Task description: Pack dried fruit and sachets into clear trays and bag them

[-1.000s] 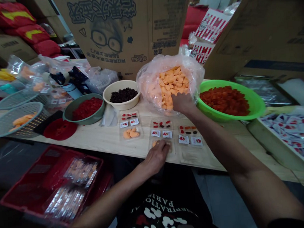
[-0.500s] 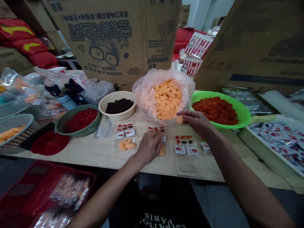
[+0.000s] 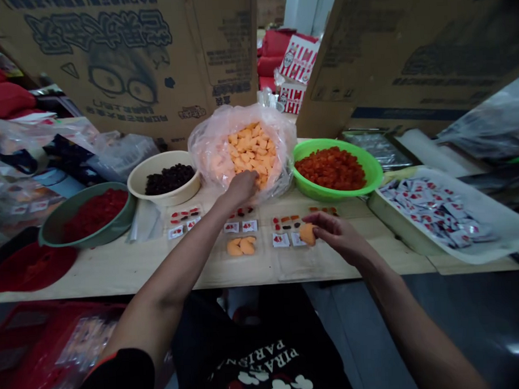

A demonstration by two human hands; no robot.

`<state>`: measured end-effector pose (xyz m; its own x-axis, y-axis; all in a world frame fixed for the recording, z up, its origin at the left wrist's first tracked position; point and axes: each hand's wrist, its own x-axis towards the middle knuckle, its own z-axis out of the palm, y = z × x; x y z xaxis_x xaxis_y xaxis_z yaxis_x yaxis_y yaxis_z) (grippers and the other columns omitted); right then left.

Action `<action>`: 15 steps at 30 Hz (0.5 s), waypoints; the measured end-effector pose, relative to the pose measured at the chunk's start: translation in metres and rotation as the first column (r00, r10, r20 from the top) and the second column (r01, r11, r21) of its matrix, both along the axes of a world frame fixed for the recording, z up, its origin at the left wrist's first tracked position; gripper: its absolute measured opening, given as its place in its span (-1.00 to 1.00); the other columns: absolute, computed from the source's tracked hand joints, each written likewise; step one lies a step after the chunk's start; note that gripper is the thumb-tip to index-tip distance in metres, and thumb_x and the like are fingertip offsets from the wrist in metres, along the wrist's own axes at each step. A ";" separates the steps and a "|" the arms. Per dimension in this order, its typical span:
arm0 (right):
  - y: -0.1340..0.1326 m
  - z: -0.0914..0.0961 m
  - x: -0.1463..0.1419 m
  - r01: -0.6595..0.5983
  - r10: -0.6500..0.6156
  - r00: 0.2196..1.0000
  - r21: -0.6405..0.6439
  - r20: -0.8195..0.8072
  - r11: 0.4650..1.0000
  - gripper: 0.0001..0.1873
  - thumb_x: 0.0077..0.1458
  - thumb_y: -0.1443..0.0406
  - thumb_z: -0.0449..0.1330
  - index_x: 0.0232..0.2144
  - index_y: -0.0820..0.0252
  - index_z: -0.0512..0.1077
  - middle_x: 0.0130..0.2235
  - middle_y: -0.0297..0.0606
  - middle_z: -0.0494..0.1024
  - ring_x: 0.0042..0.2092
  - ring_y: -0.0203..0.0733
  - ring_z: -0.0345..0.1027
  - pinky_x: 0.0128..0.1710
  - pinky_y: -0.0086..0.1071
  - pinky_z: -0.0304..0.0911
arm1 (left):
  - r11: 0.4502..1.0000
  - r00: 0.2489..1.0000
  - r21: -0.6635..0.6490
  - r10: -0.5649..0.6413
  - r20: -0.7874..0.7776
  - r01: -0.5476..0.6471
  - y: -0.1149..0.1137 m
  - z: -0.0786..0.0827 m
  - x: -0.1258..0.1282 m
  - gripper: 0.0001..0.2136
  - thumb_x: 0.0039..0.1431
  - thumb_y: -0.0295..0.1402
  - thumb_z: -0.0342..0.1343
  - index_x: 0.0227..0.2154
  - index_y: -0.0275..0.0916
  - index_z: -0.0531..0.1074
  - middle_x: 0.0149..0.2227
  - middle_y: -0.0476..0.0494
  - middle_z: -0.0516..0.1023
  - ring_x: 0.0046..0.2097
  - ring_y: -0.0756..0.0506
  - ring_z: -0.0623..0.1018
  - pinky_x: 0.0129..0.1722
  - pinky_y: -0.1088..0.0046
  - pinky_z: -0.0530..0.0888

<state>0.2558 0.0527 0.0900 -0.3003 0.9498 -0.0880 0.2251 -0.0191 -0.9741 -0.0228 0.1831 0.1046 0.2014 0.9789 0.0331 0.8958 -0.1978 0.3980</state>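
Note:
My left hand [image 3: 242,188] rests at the front of a pinkish clear plastic bag [image 3: 207,154] heaped with flat orange pieces, its fingers against the pile. Whether it grips any is hidden. My right hand [image 3: 335,232] pinches one orange piece [image 3: 307,234] above a clear plastic tray [image 3: 287,244] holding small red and dark pieces and white sachets. To its left, a similar tray [image 3: 241,257] holds two orange pieces, small red and dark pieces, and sachets.
A beige bowl [image 3: 170,195] holds dark pieces, a grey-green bowl [image 3: 86,237] red pieces, and a lime basin [image 3: 340,193] orange-red pieces. A white-lined tray [image 3: 434,211] holds sachets on the wooden table [image 3: 117,276]. Cardboard boxes [image 3: 122,63] stand behind; a red crate [image 3: 34,333] sits below left.
My left hand has moved from the trays up to the bag. My right hand has moved down from the bag, now with an orange piece. The view has swung left.

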 end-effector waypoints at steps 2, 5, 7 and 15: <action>-0.008 -0.009 0.003 -0.032 0.029 0.995 0.020 0.097 0.999 -0.70 0.02 0.20 0.23 -0.15 0.12 0.50 -0.21 -0.24 0.59 -0.20 -0.10 0.44 -0.17 -0.25 0.35 | 0.996 0.985 0.039 0.067 0.161 -0.074 -0.003 0.002 -0.006 -0.70 0.16 -0.44 0.15 -0.03 -0.30 0.49 0.00 -0.31 0.54 0.03 -0.25 0.50 0.07 0.23 0.40; -0.020 -0.027 -0.002 -0.099 0.071 0.967 0.107 0.243 0.989 -0.76 0.02 0.30 0.15 -0.22 0.10 0.50 -0.22 -0.22 0.59 -0.17 -0.05 0.45 -0.13 -0.17 0.36 | 0.978 0.878 0.024 0.174 0.447 -0.207 -0.007 0.005 -0.010 -0.75 0.18 -0.49 0.07 -0.08 -0.31 0.49 -0.09 -0.27 0.57 -0.09 -0.17 0.53 -0.04 0.28 0.47; -0.028 -0.041 -0.009 -0.157 0.092 0.943 0.182 0.321 0.971 -0.74 0.01 0.36 0.10 -0.24 0.08 0.49 -0.22 -0.20 0.58 -0.16 -0.03 0.46 -0.11 -0.14 0.37 | 0.971 0.803 -0.010 0.204 0.560 -0.239 -0.008 0.006 -0.009 -0.73 0.21 -0.53 -0.04 -0.09 -0.30 0.48 -0.15 -0.22 0.58 -0.21 -0.09 0.56 -0.17 0.36 0.53; -0.031 -0.041 -0.019 -0.099 -0.169 0.884 0.527 0.436 0.844 -0.60 -0.01 0.39 0.12 -0.10 0.12 0.53 0.02 0.05 0.45 0.08 0.16 0.34 0.09 0.07 0.29 | 0.917 0.086 -0.395 0.399 0.913 -0.059 -0.023 0.028 -0.009 -0.79 0.05 -0.55 0.18 -0.21 -0.31 0.39 -0.37 -0.04 0.49 -0.43 0.06 0.51 -0.41 0.56 0.52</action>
